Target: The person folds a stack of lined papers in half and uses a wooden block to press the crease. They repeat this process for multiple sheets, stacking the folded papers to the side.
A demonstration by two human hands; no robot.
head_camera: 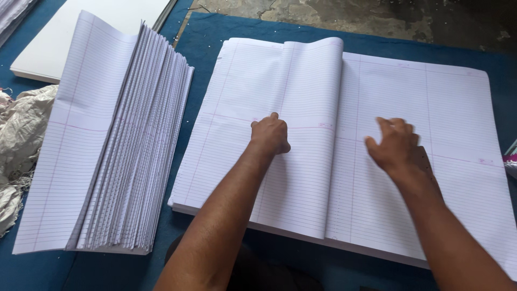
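Observation:
A wide stack of large ruled white sheets [458,118] lies in front of me on a blue surface. A bundle of its top sheets [307,108] is folded over to the left, with a rounded fold at its right edge. My left hand [269,134], fingers curled, presses down on the folded bundle near its middle. My right hand [396,145] rests flat with fingers spread on the flat sheets just right of the fold. Neither hand grips anything.
A pile of folded ruled sheets [116,145] stands fanned at the left. Behind it lies a plain white board [81,32]. Crumpled whitish sacking [21,134] sits at the far left. Bare concrete floor [350,16] shows beyond the blue cloth [204,37].

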